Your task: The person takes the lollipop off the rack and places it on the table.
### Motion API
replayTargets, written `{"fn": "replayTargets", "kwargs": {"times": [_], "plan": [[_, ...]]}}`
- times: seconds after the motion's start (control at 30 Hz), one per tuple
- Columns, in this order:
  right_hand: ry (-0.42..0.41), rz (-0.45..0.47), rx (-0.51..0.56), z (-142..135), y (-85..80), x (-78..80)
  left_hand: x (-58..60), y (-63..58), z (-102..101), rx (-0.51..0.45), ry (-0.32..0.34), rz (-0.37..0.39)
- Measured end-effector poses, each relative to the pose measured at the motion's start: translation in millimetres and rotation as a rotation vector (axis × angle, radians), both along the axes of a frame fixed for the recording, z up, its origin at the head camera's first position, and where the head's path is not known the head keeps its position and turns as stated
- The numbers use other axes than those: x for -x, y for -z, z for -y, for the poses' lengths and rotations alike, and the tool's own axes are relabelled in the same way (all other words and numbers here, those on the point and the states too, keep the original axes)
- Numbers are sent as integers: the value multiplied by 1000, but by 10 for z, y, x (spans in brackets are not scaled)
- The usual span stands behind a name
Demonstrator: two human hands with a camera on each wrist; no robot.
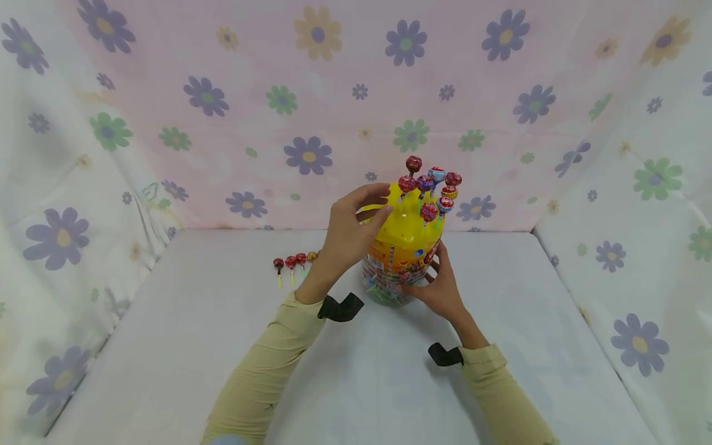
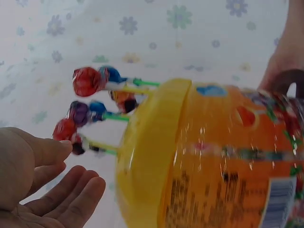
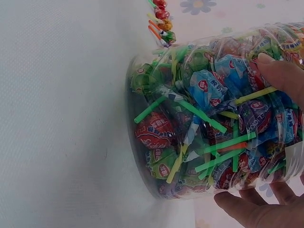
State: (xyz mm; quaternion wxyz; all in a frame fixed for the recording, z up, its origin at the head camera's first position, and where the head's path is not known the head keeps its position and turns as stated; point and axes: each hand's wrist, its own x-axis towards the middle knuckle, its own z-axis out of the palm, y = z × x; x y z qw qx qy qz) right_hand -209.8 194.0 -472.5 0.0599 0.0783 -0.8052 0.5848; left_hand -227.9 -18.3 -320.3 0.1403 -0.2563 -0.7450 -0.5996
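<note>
A clear plastic jar (image 1: 408, 259) with an orange label and a yellow domed lid (image 2: 152, 156) stands on the table. Several wrapped lollipops, among them a red lollipop (image 1: 428, 212) and a purple lollipop (image 1: 425, 183), stick up from the lid. More lollipops (image 3: 206, 90) fill the jar. My right hand (image 1: 442, 287) grips the jar's lower side, thumb and fingers on opposite sides. Beside the lid's left edge is my left hand (image 1: 358, 225), fingers loosely bent with nothing between them. In the left wrist view its thumb (image 2: 54, 151) overlaps a red lollipop.
A row of lollipops (image 1: 291, 262) lies on the white table (image 1: 222, 346) left of the jar, partly behind my left forearm. Flower-patterned cloth (image 1: 356, 111) hangs behind the table and along both sides. Each wrist carries a black strap (image 1: 340, 307).
</note>
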Motion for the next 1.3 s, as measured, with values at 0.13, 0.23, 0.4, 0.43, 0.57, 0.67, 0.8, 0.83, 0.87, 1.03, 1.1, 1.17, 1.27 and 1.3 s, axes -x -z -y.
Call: {"fn": "replayTargets", "kwargs": {"times": [0.13,0.23,0.4,0.43,0.57,0.67,0.8,0.83,0.87,1.03,1.1,1.17,1.27,1.3], "plan": [[6,-6,-4,0,-11,19,57,-50,-152,-16,27,-9],[8,0,-7,-1,-11,26,97,-52,-228,-33,20,-41],[8,13,-13,-5,2,34,159,-20,-305,-64,-23,-102],[10,15,-12,-7,5,36,167,-18,-315,-75,-26,-113],[15,19,-13,-12,10,35,170,-42,-318,-127,-33,-161],[16,25,-19,-12,14,30,140,-61,-246,-167,-50,-205],[8,12,-11,-14,27,29,97,-6,-25,-205,-84,-237],[7,11,-6,-14,29,30,90,24,47,-209,-96,-232],[5,8,-3,-14,31,31,88,58,122,-210,-109,-228],[2,3,-6,-15,36,25,101,275,531,-223,-187,-168],[-1,-3,-4,-19,36,20,106,378,699,-240,-208,-133],[-8,-9,-2,-20,34,19,93,488,878,-241,-236,-91],[-8,-7,3,-20,32,19,54,707,1154,-199,-300,-13],[-9,-5,1,-21,33,21,38,788,1245,-171,-329,17]]}}
